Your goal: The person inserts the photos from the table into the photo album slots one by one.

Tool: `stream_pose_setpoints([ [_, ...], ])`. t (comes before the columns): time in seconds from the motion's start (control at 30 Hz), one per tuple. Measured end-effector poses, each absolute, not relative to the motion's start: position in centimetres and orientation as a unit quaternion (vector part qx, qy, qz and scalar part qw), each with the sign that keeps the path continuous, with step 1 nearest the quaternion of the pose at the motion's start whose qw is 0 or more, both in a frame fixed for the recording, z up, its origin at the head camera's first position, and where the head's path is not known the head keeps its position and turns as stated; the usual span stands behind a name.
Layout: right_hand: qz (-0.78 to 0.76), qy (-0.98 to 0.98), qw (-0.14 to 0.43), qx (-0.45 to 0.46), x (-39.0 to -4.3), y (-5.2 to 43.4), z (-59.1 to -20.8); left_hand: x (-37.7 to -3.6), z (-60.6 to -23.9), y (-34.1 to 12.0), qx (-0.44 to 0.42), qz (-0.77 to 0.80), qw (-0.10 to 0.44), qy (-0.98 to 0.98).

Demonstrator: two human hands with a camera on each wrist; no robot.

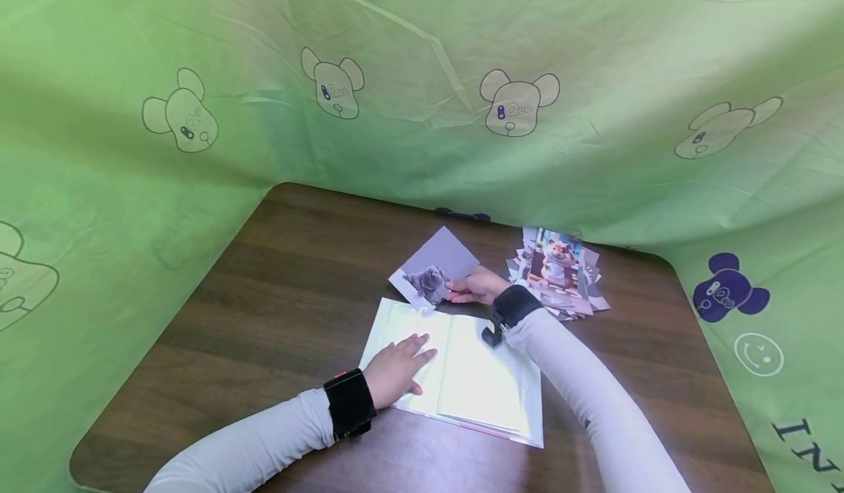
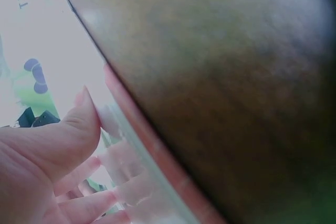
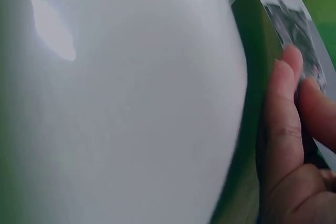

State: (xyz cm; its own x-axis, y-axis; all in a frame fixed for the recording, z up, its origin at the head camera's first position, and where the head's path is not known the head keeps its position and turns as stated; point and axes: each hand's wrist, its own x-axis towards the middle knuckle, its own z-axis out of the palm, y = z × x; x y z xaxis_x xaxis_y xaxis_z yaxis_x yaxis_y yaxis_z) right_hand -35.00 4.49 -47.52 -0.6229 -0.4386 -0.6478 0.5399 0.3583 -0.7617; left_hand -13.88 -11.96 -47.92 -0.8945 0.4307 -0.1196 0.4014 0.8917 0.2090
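Observation:
An open photo album (image 1: 481,383) with clear sleeves lies on the dark wooden table (image 1: 264,310). My left hand (image 1: 395,372) lies flat on its left page, fingers straight; the left wrist view shows those fingers (image 2: 79,129) pressing the glossy page by the album's red edge (image 2: 157,150). My right hand (image 1: 476,286) pinches a photo of a grey cat (image 1: 435,269) just beyond the album's top edge. The right wrist view shows the fingers (image 3: 286,124) on that photo (image 3: 296,22) above a shiny white page (image 3: 121,103).
A loose pile of photos (image 1: 557,269), topped by a hamster picture, lies right of my right hand near the table's far edge. Green cloth printed with bears (image 1: 514,105) walls in the table at the back and both sides.

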Motion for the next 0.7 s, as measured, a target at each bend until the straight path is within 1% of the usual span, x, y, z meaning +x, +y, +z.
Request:
stream_pose_setpoints([
  [0.2,-0.461,0.771,0.439,-0.008,-35.6,5.0,-46.9,-13.8,-47.9,-11.9,0.204,0.096,0.089,0.97],
  [0.4,-0.379,0.811,0.442,-0.061,-35.5,4.3,-46.3,-13.9,-47.9,-11.8,0.201,0.111,0.109,0.967],
  [0.6,-0.286,0.829,0.459,-0.14,-34.8,3.2,-46.4,-14.0,-48.0,-12.6,0.249,0.104,0.109,0.957],
  [0.7,-0.28,0.825,0.461,-0.166,-34.7,3.1,-46.6,-13.7,-47.8,-13.2,0.281,0.092,0.106,0.949],
])
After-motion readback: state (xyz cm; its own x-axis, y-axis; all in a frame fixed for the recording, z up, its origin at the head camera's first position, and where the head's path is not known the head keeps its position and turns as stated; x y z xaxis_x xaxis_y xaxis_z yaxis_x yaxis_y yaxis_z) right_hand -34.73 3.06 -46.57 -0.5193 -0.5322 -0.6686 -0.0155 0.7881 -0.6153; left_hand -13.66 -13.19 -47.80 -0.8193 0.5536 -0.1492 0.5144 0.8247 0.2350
